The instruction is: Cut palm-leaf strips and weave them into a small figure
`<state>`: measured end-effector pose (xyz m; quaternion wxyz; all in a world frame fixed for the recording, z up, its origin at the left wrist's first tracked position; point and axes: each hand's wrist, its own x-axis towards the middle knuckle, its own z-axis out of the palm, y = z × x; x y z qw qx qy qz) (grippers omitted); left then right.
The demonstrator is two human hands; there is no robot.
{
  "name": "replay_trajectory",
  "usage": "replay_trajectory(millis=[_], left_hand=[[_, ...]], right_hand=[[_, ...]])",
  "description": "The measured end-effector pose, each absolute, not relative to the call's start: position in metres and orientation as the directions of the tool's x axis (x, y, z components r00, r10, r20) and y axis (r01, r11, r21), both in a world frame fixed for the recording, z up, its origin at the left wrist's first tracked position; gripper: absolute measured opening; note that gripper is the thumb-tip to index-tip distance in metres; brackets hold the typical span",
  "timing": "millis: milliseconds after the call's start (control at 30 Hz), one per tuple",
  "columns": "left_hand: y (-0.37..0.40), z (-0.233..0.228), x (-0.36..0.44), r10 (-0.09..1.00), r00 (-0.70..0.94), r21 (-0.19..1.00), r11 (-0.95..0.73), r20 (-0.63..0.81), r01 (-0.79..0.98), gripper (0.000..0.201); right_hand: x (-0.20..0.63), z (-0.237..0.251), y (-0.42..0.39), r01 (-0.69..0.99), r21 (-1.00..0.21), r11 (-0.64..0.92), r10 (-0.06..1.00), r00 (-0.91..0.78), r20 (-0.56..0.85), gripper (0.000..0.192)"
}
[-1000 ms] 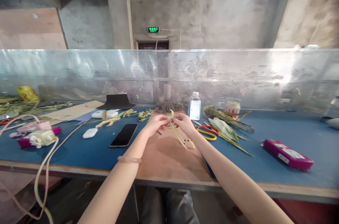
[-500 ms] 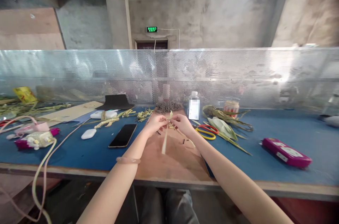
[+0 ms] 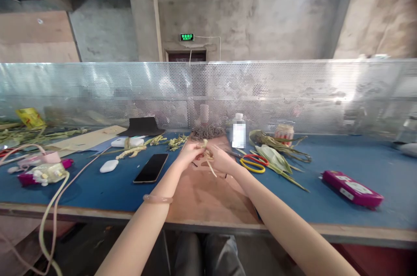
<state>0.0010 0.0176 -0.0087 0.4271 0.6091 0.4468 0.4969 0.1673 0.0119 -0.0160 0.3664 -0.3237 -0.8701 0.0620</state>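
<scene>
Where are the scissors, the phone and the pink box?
scissors [image 3: 253, 162]: head view, on the yellow and red handle loops.
phone [image 3: 151, 167]: head view, middle of its dark screen.
pink box [image 3: 352, 189]: head view, on its top face.

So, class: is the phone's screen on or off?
Off. The phone lies flat on the blue table, left of the left hand, and its screen is uniformly black with only a faint reflection.
</scene>
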Motion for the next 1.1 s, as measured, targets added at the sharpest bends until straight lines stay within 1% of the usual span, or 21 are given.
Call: replay_trajectory(millis=[67, 200, 267, 333, 433, 500, 600, 700, 900, 1000, 1100], left_hand=[[0.016, -0.008, 0.003, 0.962, 0.108, 0.960, -0.263, 0.253, 0.099, 0.033], [0.013, -0.007, 0.005, 0.955, 0.120, 0.953, -0.285, 0.273, 0.098, 0.035], [0.011, -0.005, 0.005, 0.959, 0.109, 0.955, -0.273, 0.261, 0.113, 0.034], [0.010, -0.004, 0.005, 0.966, 0.096, 0.959, -0.250, 0.239, 0.135, 0.033], [0.008, -0.002, 0.006, 0.979, 0.105, 0.964, -0.191, 0.174, 0.182, 0.032], [0.007, -0.001, 0.006, 0.981, 0.136, 0.966, -0.162, 0.136, 0.200, 0.034], [0.005, 0.000, 0.007, 0.977, 0.175, 0.970, -0.156, 0.123, 0.188, 0.036], [0.004, 0.000, 0.007, 0.975, 0.171, 0.972, -0.168, 0.140, 0.165, 0.037], [0.008, -0.004, 0.007, 0.957, 0.137, 0.961, -0.266, 0.254, 0.074, 0.038], [0.008, -0.004, 0.007, 0.944, 0.131, 0.949, -0.310, 0.301, 0.054, 0.041], [0.007, -0.004, 0.005, 0.940, 0.159, 0.943, -0.318, 0.301, 0.096, 0.043]], right_hand=[[0.166, -0.015, 0.010, 0.468, -0.385, 0.796, 0.599, -0.513, 0.615, 0.040], [0.163, -0.010, 0.005, 0.361, -0.473, 0.803, 0.595, -0.446, 0.669, 0.018], [0.162, -0.008, 0.004, 0.306, -0.517, 0.800, 0.600, -0.423, 0.679, 0.015], [0.161, -0.009, 0.005, 0.278, -0.564, 0.777, 0.628, -0.399, 0.668, 0.015], [0.161, -0.011, 0.007, 0.366, -0.649, 0.667, 0.745, -0.314, 0.589, 0.018], [0.162, -0.012, 0.010, 0.409, -0.682, 0.606, 0.792, -0.239, 0.562, 0.023], [0.163, -0.014, 0.013, 0.369, -0.714, 0.595, 0.802, -0.207, 0.561, 0.026], [0.163, -0.017, 0.017, 0.310, -0.758, 0.574, 0.819, -0.195, 0.540, 0.031], [0.163, -0.021, 0.022, 0.276, -0.817, 0.507, 0.861, -0.104, 0.499, 0.044], [0.163, -0.020, 0.020, 0.271, -0.822, 0.500, 0.864, -0.097, 0.494, 0.046], [0.162, -0.020, 0.020, 0.255, -0.829, 0.497, 0.867, -0.131, 0.480, 0.047]])
